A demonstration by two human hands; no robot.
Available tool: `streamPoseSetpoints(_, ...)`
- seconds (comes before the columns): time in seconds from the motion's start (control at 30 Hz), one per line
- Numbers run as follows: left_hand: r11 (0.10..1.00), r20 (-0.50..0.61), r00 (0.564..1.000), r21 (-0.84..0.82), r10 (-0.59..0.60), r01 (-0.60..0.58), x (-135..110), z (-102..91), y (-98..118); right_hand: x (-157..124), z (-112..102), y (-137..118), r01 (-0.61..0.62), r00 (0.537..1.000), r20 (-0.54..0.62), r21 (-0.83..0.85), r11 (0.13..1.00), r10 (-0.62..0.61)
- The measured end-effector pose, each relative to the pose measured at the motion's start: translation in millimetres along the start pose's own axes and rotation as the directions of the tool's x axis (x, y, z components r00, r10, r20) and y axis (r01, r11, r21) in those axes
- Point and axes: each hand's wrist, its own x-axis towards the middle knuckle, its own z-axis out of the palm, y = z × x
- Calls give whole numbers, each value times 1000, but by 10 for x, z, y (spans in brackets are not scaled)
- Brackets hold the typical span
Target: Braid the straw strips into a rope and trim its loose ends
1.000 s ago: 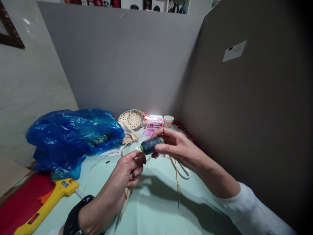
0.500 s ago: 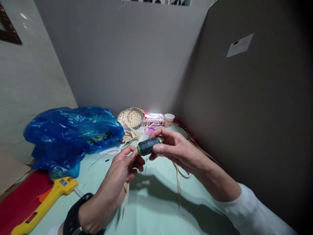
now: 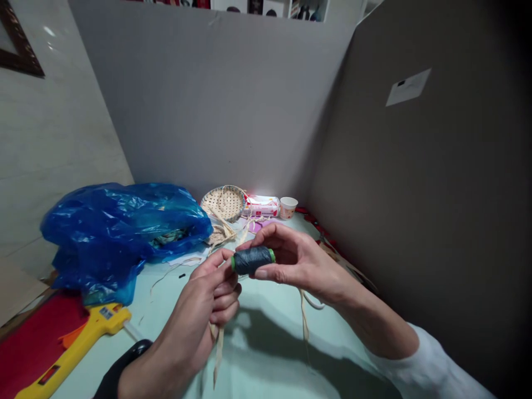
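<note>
Spool (image 3: 251,259): dark thread, green ends, held level above the table (image 3: 266,360).
Right hand (image 3: 303,263): fingers closed round its right end, leaving the left end free.
Left hand (image 3: 203,316): fingertips pinched narrow at that free end, probably on loose thread; lower fingers clamp a straw strip (image 3: 217,357).

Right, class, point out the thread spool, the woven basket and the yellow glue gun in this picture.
thread spool (image 3: 252,260), head view, middle of the dark wound thread.
woven basket (image 3: 224,202), head view, its open-weave inner face.
glue gun (image 3: 72,350), head view, the yellow body.
</note>
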Motion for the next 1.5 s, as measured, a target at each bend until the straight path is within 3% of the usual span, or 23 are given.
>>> streamPoseSetpoints(0.1, 1000, 27, 1000, -23, -6, 7, -23, -22, 55, -21, -30, -30, 39, 999, -19, -63, 997, -40)
streamPoseSetpoints(0.27, 1000, 14, 1000, -16, 23, -22, -51, -42, 152, -66, -136, -138, 38, 994, -80, -398, 916, -76)
streamPoseSetpoints(0.43, 999, 53, 998, 30, 24, -25, -72, -22, 222, -65, -132, -124, -72, 995, 36, -437, 897, 97)
streamPoseSetpoints(0.6, 997, 65, 997, 66, 28, -33, -64, -42, 235, -80, -61, -109, -182, 945, 173, -431, 884, 279)
streamPoseSetpoints(0.87, 976, 52, 997, 206, 58, -68, 28, -98, 187, -102, -118, -149, -81, 956, 170, -629, 774, 238)
streamPoseSetpoints(0.97, 949, 58, 996, 305, 64, -79, 75, -125, 132, -101, -146, -173, -34, 984, 108, -661, 750, 140)
streamPoseSetpoints(1.1, 806, 108, 986, 568, 130, -168, 86, -148, 84, -114, -122, -262, 139, 986, 41, -746, 652, -163)
streamPoseSetpoints(1.2, 567, 205, 951, 766, 233, -304, 25, -120, 94, -135, -74, -305, 214, 951, 37, -798, 563, -308)
streamPoseSetpoints(1.33, 257, 351, 882, 863, 314, -435, -76, -76, 110, -142, -70, -288, 195, 946, 23, -837, 511, -324)
streamPoseSetpoints(1.5, 149, 482, 823, 829, 300, -539, -104, -94, 50, -125, -167, -257, 165, 956, -6, -818, 551, -294)
